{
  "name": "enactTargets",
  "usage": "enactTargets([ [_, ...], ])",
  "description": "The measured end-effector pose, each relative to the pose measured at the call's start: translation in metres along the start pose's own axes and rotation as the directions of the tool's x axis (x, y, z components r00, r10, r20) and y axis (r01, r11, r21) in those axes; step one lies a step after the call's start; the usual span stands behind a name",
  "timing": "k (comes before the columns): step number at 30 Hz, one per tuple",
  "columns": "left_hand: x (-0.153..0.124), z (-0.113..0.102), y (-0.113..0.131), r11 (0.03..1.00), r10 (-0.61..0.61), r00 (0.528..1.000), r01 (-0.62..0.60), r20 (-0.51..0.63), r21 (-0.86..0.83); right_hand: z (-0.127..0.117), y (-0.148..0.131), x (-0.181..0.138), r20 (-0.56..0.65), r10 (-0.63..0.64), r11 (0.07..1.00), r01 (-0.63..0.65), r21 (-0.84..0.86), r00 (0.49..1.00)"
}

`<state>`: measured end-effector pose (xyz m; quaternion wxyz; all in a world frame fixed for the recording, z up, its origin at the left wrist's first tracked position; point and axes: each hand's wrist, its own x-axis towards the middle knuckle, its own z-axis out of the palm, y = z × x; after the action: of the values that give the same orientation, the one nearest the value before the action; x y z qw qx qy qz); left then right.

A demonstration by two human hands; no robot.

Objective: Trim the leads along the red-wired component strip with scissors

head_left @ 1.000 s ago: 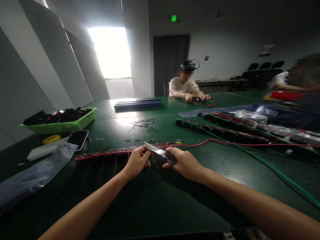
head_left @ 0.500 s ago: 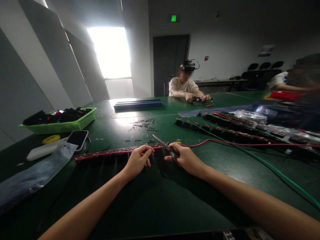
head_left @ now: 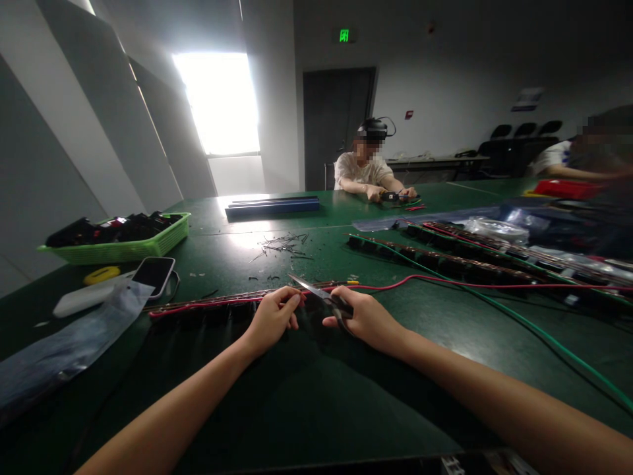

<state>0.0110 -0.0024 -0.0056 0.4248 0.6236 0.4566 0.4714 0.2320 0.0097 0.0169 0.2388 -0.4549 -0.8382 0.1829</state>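
My right hand (head_left: 363, 318) grips a pair of scissors (head_left: 321, 294) by the dark handles, blades pointing left and away, just above a long dark strip of components (head_left: 208, 307) with a red wire (head_left: 395, 285) running along it. My left hand (head_left: 271, 319) is closed in a pinch on that strip, beside the scissor blades. Both hands rest on the green table (head_left: 316, 396).
A green basket (head_left: 123, 247) of dark parts, a phone (head_left: 154, 272), a yellow tape roll (head_left: 101, 274) and a plastic bag (head_left: 64, 346) lie left. More wired strips (head_left: 445, 260), a green wire (head_left: 544, 340) and metal offcuts (head_left: 281, 245) lie ahead. Another person (head_left: 366, 168) works at the far end.
The scissors swung from pointing left over my left hand to pointing away, then came back partly toward the left. My left hand stayed pinched on the strip.
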Motion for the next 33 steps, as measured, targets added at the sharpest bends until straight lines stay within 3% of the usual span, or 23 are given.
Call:
enactTargets([
  [18, 0.001, 0.001, -0.002, 1.000, 0.005, 0.999, -0.005, -0.033, 0.025, 0.003, -0.012, -0.008, 0.030, -0.001, 0.993, 0.004, -0.117, 1.000],
  [33, 0.001, 0.002, 0.000, 1.000, 0.005, 0.999, -0.005, -0.043, 0.013, 0.003, -0.010, -0.006, 0.034, 0.011, 0.993, -0.007, -0.117, 0.999],
])
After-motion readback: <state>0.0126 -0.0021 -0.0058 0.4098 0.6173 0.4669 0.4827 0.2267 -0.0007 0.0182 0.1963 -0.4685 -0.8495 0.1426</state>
